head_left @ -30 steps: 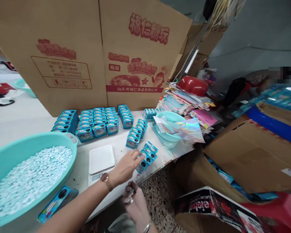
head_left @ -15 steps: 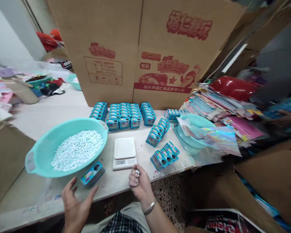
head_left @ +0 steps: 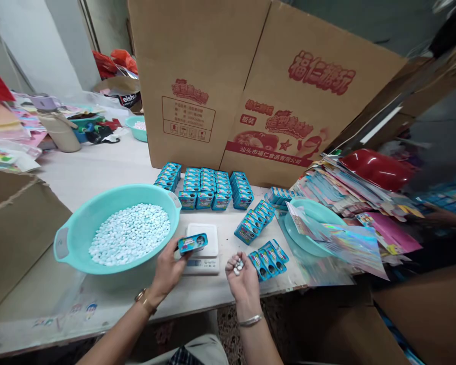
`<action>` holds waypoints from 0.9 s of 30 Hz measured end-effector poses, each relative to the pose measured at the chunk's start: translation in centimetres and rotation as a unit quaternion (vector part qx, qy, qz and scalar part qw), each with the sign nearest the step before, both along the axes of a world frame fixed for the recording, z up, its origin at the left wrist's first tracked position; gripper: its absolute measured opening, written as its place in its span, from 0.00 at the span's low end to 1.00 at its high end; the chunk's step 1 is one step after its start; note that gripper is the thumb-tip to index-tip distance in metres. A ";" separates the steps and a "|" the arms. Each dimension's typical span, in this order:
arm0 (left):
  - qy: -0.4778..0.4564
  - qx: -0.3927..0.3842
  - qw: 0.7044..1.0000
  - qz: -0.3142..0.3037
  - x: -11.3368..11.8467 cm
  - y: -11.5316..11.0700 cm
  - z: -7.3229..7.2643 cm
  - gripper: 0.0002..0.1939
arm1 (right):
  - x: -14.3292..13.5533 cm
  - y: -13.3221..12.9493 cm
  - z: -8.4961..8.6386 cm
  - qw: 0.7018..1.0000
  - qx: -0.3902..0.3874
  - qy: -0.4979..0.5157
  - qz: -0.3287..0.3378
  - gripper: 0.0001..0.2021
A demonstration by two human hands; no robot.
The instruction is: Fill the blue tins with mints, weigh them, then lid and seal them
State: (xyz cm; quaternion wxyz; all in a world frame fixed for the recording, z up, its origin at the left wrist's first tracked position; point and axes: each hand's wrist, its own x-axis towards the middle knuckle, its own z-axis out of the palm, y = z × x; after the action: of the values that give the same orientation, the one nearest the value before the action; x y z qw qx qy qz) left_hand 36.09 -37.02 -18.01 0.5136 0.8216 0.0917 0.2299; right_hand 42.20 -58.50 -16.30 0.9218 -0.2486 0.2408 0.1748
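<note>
My left hand [head_left: 168,272] grips one end of a small blue candy box [head_left: 192,244] with a round dark window, holding it over the white digital scale [head_left: 210,264]. Whether the box touches the weighing plate I cannot tell. My right hand [head_left: 246,288] is palm up, fingers curled around several small white candies [head_left: 238,267]. Just to its right, a short row of blue boxes [head_left: 268,261] leans over on the table. Left of the scale stands a turquoise basin [head_left: 73,223] holding a heap of pale candies [head_left: 131,234].
Stacks of blue boxes [head_left: 204,199] stand before a tall cardboard carton [head_left: 197,45]. At right are a turquoise bowl [head_left: 307,233] with shiny sheets, piled printed packaging [head_left: 307,185] and a red basin [head_left: 376,167]. A flask [head_left: 61,129] stands at left. Another person's hand [head_left: 441,215] shows far right.
My left hand has taken hold of the blue box beside the basin and brought it over the scale. My right hand has turned further open, showing the candies. The view has shifted.
</note>
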 end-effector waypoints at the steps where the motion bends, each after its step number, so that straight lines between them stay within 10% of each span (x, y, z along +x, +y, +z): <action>1: -0.007 -0.006 1.000 -0.018 1.6 -0.1 0.0 0.20 | 0.8 0.2 0.7 1.000 -0.012 -0.013 -0.006 0.06; 8: 0.030 -0.018 0.994 -0.101 6.6 -0.3 -1.3 0.26 | 5.4 2.7 4.7 0.998 -0.010 -0.056 -0.037 0.04; 12: 0.051 -0.030 0.997 -0.052 3.1 0.1 -1.7 0.43 | 7.0 3.6 5.0 0.998 -0.019 -0.054 -0.036 0.05; 20: 0.159 0.009 0.987 0.032 -7.5 -0.9 -3.6 0.32 | 9.2 5.4 5.7 0.995 -0.016 -0.097 -0.002 0.10; 27: 0.053 0.093 0.994 -0.002 -5.0 -0.3 -1.5 0.38 | 9.4 7.5 6.3 0.985 -0.100 -0.139 -0.011 0.11</action>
State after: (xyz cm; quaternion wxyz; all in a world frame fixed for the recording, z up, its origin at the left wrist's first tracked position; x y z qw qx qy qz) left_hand 31.14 -37.28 -19.51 0.4298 0.8770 0.0956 0.1926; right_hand 51.59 -51.00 -9.99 0.9188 -0.3584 0.1288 0.1034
